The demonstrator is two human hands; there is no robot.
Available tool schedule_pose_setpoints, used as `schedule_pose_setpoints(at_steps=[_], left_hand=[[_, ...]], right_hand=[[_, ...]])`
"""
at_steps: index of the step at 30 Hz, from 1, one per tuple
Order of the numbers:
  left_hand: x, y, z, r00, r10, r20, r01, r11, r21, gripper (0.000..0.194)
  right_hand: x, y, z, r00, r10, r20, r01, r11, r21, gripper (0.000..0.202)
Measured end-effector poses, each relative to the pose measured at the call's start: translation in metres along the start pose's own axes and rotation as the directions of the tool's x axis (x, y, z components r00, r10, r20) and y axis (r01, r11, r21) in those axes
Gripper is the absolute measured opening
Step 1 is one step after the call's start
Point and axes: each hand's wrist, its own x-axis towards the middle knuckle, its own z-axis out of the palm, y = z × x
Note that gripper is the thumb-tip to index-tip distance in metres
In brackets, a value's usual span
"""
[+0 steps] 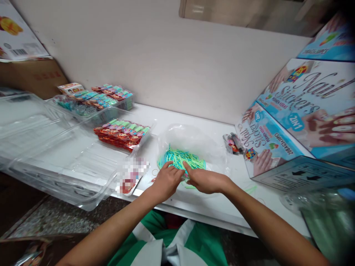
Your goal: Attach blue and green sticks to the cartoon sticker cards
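Note:
My left hand (167, 181) and my right hand (205, 180) meet at the front of a heap of thin green and blue sticks (184, 157). The sticks lie in a clear plastic bag (215, 147), spread open on the white table. Fingers of both hands are closed together around something small; a bit of pink and clear shows beneath them, but its kind is hidden. Just left of my left hand lies a flat printed packet (131, 181), partly blurred out. A few green sticks lie under my right hand.
Clear plastic trays (91, 162) fill the left side, with stacked red and green packets (122, 135) and more packets (97, 98) behind. Nail sticker boxes (277, 136) stand at right, near small dark packets (233, 143) and a clear bottle (321, 207). A cardboard box (33, 77) stands far left.

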Motion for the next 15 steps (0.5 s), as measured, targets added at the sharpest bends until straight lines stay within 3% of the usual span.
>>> schedule_pose_setpoints(at_steps=[3,6,10,12,15], left_hand=[[0.0,0.012,0.002,0.988,-0.081,0.135,0.073,0.995,0.064,0.016],[-0.001,0.02,0.004,0.948,-0.17,0.269,0.159,0.985,0.061,0.013],[-0.005,0.02,-0.002,0.919,-0.263,0.293,0.315,0.937,-0.149,0.01],[-0.008,0.019,-0.005,0.912,-0.311,0.267,0.39,0.858,-0.335,0.016],[-0.009,0.019,-0.002,0.892,-0.328,0.309,0.451,0.67,-0.59,0.024]], right_hand=[[0.004,0.0,0.003,0.999,0.035,0.031,-0.035,0.999,-0.004,0.059],[0.005,-0.002,-0.005,0.993,0.045,0.111,-0.047,0.999,0.017,0.067],[-0.001,-0.003,-0.022,0.987,-0.062,0.145,0.033,0.98,0.194,0.058],[-0.003,-0.004,-0.022,0.997,-0.052,0.065,0.034,0.966,0.256,0.041],[0.002,-0.007,-0.01,0.98,0.027,-0.196,0.022,0.97,0.243,0.035]])
